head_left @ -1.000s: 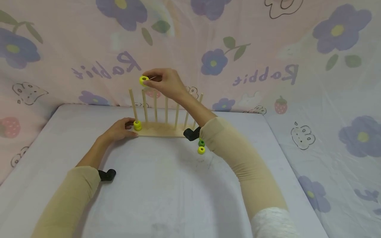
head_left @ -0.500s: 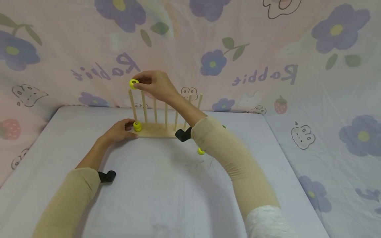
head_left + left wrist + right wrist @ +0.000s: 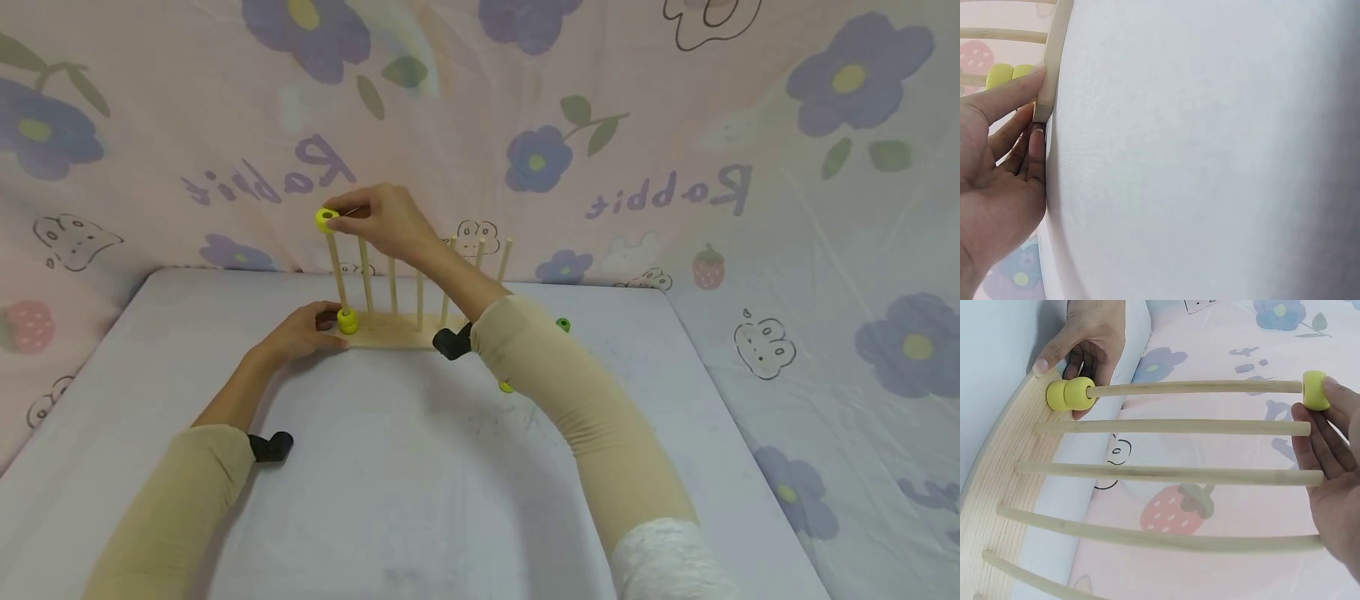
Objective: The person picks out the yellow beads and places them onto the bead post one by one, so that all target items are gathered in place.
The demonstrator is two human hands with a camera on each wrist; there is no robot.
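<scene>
A wooden rack (image 3: 386, 340) with a row of upright pegs stands on the table. My right hand (image 3: 390, 223) pinches a yellow bead (image 3: 1314, 391) between thumb and fingers, right at the tip of the leftmost peg (image 3: 1197, 388). At the foot of that same peg sit two yellow beads (image 3: 1071, 394), stacked against the base. My left hand (image 3: 302, 330) grips the left end of the base. In the left wrist view, its thumb lies on the base's edge (image 3: 1054, 69) and the other fingers bend behind the end.
A green bead (image 3: 564, 327) lies on the white table (image 3: 360, 500) right of the rack. Another yellow bead (image 3: 506, 387) is mostly hidden by the right sleeve (image 3: 570, 392). Behind the table hangs a flower-printed cloth (image 3: 450, 108).
My right hand has moved left and slightly down with the yellow bead, from above the second peg to the leftmost peg's tip. My left hand has stayed at the base.
</scene>
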